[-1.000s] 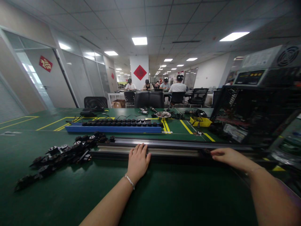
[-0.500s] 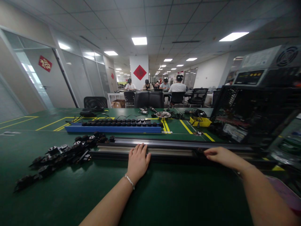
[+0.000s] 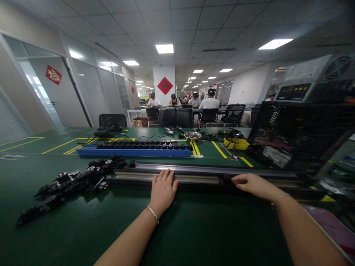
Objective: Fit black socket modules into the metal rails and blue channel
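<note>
Near rail [image 3: 196, 178] lies under my open left hand [image 3: 163, 190], while my right hand [image 3: 253, 184], well apart, pinches the only black part [image 3: 226, 178] seen along it; blue bar [image 3: 133, 152] carries a row [image 3: 155, 146], loose pieces [image 3: 69, 184] lie unmounted.

So the long rails [image 3: 199, 169] look like smooth metal with a soft sheen, the tabletop [image 3: 194, 229] is slick dark green, the round dish [image 3: 192, 136] is shiny metal, and that yellow bin [image 3: 236, 144] seems plastic.
</note>
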A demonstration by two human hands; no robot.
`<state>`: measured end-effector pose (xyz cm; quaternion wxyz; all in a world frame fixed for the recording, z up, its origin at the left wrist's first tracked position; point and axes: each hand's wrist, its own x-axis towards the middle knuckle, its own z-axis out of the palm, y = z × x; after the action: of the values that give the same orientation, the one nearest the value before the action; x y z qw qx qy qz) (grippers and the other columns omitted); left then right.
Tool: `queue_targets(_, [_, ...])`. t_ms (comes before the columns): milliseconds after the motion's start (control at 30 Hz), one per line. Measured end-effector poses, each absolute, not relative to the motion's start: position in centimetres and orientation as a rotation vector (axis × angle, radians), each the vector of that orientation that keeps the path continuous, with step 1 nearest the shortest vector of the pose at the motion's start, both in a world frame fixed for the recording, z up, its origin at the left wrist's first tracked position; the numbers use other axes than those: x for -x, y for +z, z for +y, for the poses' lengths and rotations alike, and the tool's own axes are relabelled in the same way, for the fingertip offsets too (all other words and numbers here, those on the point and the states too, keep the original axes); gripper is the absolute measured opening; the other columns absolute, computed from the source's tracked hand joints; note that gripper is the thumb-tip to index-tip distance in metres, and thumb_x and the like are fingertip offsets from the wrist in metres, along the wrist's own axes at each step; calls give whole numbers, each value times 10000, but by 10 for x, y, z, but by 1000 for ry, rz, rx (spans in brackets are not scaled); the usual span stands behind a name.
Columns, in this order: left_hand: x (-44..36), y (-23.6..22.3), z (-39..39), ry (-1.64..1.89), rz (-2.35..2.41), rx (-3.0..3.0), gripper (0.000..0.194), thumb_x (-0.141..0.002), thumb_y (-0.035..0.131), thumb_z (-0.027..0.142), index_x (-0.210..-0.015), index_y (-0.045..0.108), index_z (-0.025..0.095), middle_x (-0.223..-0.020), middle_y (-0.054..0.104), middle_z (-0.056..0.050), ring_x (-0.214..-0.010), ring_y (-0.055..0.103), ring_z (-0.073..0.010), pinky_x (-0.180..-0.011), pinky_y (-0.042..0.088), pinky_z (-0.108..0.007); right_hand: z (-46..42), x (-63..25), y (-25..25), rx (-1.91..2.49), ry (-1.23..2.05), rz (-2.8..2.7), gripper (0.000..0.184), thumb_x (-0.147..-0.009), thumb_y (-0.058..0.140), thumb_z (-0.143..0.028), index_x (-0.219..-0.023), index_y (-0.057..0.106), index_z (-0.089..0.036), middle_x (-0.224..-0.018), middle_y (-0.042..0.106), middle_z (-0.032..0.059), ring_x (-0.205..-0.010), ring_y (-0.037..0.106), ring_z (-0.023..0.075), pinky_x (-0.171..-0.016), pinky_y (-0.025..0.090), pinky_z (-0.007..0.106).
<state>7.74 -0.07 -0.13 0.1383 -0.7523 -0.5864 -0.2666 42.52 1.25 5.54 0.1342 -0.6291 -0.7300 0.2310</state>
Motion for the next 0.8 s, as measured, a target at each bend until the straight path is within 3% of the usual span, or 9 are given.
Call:
queue_targets(333, [-77,-3,0,-775,-1694,2166,426,-888,339,395,-1238,511,225,-1287,534,-64,-1231,413,-238,-1004,314,-441,7,-387,60,1795,686,-2200,457,-687,524,-250,-1131,622,-205,-1085,661,25,-1006,603,170,-896,443,246])
queue_targets(800, [-78,-3,0,-771,-1698,2160,420,-888,342,386,-1234,514,220,-1290,532,-62,-1229,413,-235,-998,318,-433,0,-349,54,1698,519,-2371,573,-691,485,-189,-1257,514,-278,-1252,558,-19,-1152,507,164,-1020,337,285])
